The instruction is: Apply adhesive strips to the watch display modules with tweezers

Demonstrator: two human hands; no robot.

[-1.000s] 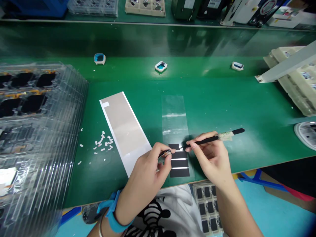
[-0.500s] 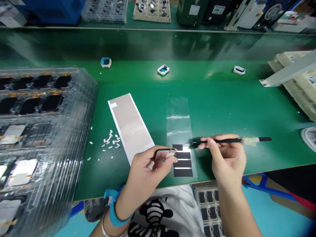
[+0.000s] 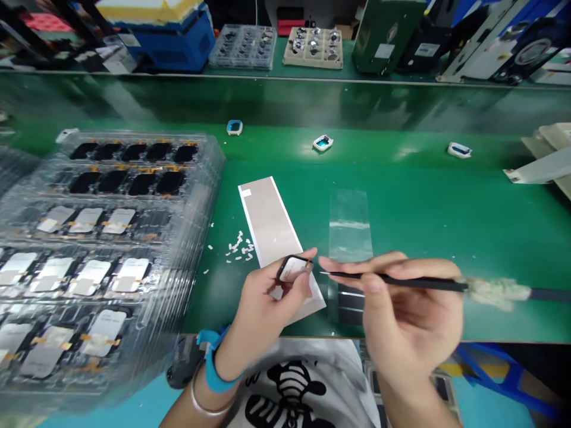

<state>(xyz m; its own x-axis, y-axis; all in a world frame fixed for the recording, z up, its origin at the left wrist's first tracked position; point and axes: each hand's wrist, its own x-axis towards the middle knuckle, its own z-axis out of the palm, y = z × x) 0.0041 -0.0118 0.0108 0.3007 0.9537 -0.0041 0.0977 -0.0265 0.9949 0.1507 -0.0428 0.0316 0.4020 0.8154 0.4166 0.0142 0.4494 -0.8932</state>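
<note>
My left hand (image 3: 265,306) is closed on a small black-edged display screen (image 3: 292,268), its pale back turned up between thumb and fingers. In my right hand (image 3: 413,321) is a pair of black tweezers (image 3: 419,283), its tips just right of the screen, apparently apart from it. Pale wrapping (image 3: 495,292) surrounds the tweezers' rear end. A beige sheet with white borders (image 3: 272,223) lies partly under my left hand. Beneath my right hand is a clear plastic sleeve (image 3: 350,217) with black rectangles (image 3: 350,315), partly hidden.
Stacked clear trays (image 3: 147,261) of screens fill the left side. Small white scraps (image 3: 241,246) lie beside the sheet. Three watch cases, one a white case (image 3: 322,143), sit along the back. A shelf beyond holds a beige tray (image 3: 313,49) and a green box (image 3: 387,38).
My right hand has brought the tweezers left, close to the screen. The screen's pale back is turned more toward me. The whole view has swung left.
</note>
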